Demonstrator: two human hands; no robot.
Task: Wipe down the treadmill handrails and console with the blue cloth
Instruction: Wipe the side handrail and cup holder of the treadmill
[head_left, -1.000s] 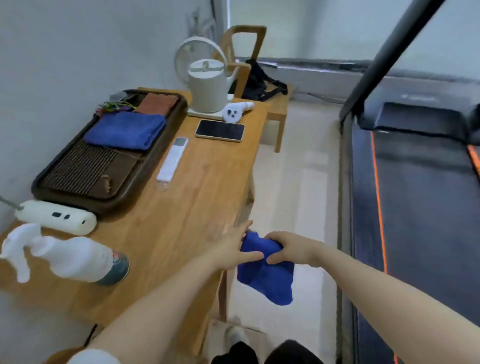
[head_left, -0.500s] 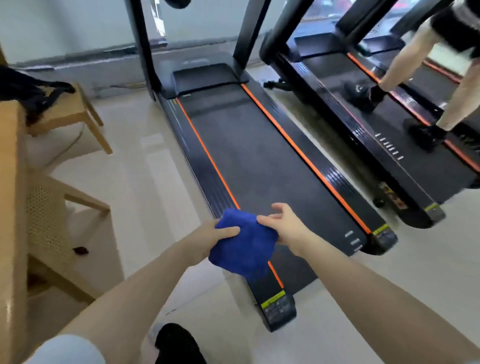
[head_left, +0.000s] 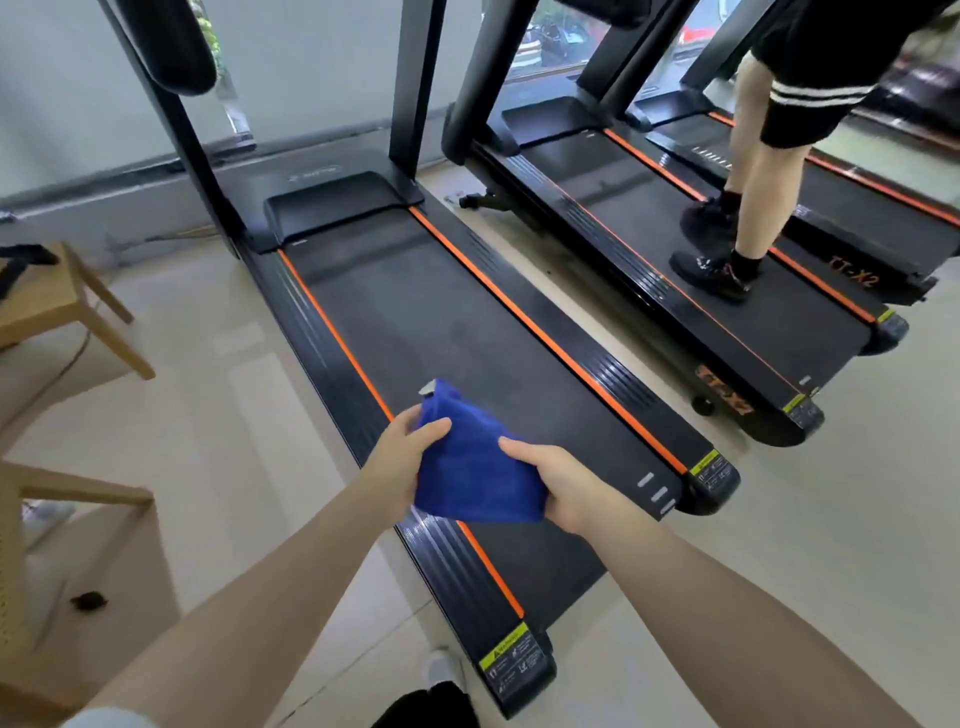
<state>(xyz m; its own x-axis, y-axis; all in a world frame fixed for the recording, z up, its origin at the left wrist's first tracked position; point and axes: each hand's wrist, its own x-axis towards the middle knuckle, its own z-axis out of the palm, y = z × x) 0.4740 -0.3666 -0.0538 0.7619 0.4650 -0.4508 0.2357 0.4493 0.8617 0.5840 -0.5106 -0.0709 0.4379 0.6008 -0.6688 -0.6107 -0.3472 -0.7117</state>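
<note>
- Nearest the camera, two bare forearms reach forward and meet at a folded, deep-blue terry cloth (head_left: 475, 467), held in the air above the rear part of the near treadmill.
- The left hand (head_left: 400, 462) is closed on the cloth's left edge, thumb lying across the top and fingers tucked beneath.
- The right hand (head_left: 563, 480) is closed on the right edge, thumb on top, palm cupping the lower corner. Both grips look light, more a gathering or folding of the cloth than a squeeze.
- Judged from this, wiping has not yet begun: the step in hand is readying the cloth while approaching the machine.
- Below the hands runs the black treadmill deck with orange side stripes (head_left: 447, 338), its rear end cap with a yellow warning label just ahead of the person's feet.
- Further on stand two black uprights (head_left: 413, 78) and a padded black handrail end (head_left: 179, 47) at top left. The console is out of frame above.
- The next move calls for stepping onto or alongside the deck and lifting the cloth well up to the rails.
- Open pale tiled floor (head_left: 208, 415) lies to the left, bounded by light wooden furniture legs (head_left: 109, 317).
- To the right a narrow floor strip separates a second treadmill (head_left: 701, 291), where another person's legs (head_left: 753, 208) stand, so room is tighter there.
</note>
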